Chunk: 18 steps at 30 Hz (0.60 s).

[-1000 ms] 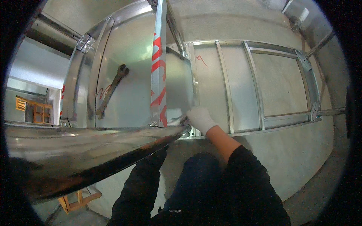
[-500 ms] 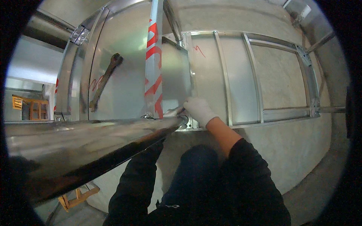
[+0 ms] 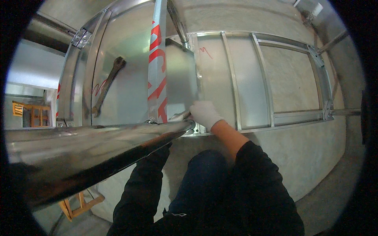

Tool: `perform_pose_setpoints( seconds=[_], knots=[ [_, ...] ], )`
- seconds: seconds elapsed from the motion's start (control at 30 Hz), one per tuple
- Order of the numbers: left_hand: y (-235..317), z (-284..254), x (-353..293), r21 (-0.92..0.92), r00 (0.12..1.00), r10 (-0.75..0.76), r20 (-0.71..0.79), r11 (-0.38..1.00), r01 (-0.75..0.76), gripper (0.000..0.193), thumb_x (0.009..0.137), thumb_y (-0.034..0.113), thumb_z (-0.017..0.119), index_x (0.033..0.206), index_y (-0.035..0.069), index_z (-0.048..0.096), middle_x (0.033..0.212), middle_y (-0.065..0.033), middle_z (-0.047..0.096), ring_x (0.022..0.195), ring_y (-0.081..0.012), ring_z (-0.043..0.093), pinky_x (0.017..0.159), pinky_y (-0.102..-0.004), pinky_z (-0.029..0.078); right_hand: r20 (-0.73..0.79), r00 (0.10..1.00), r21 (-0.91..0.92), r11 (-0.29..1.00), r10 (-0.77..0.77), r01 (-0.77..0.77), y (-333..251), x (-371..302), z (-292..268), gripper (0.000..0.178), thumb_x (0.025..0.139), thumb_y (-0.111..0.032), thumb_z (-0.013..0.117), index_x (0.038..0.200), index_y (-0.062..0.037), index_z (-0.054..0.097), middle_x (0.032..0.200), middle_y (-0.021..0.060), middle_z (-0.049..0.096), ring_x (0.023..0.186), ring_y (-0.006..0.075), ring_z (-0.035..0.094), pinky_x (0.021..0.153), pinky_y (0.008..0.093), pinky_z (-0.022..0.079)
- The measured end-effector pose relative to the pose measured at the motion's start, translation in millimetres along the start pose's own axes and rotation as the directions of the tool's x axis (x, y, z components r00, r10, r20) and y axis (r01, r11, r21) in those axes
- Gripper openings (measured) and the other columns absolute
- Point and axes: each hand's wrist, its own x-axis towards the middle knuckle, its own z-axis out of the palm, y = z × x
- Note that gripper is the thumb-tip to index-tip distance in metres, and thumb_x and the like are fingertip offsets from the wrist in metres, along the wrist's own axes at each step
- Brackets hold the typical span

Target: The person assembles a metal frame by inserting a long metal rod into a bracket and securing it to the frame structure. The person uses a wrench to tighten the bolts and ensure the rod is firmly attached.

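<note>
My right hand (image 3: 205, 113), in a white glove, is closed at the corner joint of a metal frame, beside the end of a thick shiny metal post (image 3: 98, 145). Whatever its fingers grip is too small and blurred to name. A short silvery-grey shape (image 3: 181, 115) touches the fingertips; I cannot tell whether it is a tool or part of a glove. My left sleeve (image 3: 147, 169) runs up behind the post, which hides the fingers of that hand. Left of the red-and-white striped upright (image 3: 157, 74), a dark open-ended wrench (image 3: 108, 86) lies on a sheet-metal panel (image 3: 134, 94).
To the right stretches a metal frame (image 3: 271, 82) with crossbars, flat on the concrete floor (image 3: 291, 157). A thin pole (image 3: 178, 21) rises near its far left corner. Wooden stools (image 3: 39, 112) stand at the left, another wooden piece (image 3: 80, 204) below the post.
The view has shifted slightly, so the upright and frame sit a little further left. My right hand stays at the same corner joint. The wrench has not moved on its panel.
</note>
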Motion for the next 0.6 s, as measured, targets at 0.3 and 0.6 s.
perform_pose_setpoints(
  seconds=[0.3, 0.6],
  knots=[
    [10, -3, -1, -0.073, 0.999, -0.035, 0.007, 0.997, 0.035, 0.052, 0.082, 0.028, 0.063, 0.131, 0.015, 0.053, 0.106, -0.0133, 0.07, 0.092, -0.0269, 0.068, 0.08, -0.0392, 0.051, -0.108, 0.994, 0.013, 1.0, -0.014, 0.015, 1, -3, 3, 0.017, 0.082, -0.024, 0.068, 0.089, -0.0081, 0.068, 0.09, 0.0117, 0.066, 0.087, 0.0315, 0.067, 0.073, 0.0444, 0.055],
    [6, -2, 0, -0.105, 0.995, -0.089, 0.035, 0.99, 0.092, 0.051, 0.082, 0.032, 0.063, 0.13, 0.014, 0.054, 0.106, -0.0152, 0.069, 0.091, -0.0272, 0.067, 0.078, -0.039, 0.051, -0.161, 0.986, 0.004, 0.999, -0.051, 0.053, -4, -7, 5, 0.015, 0.084, -0.022, 0.066, 0.089, -0.0078, 0.068, 0.094, 0.0126, 0.066, 0.091, 0.031, 0.067, 0.075, 0.0434, 0.055]
  ],
)
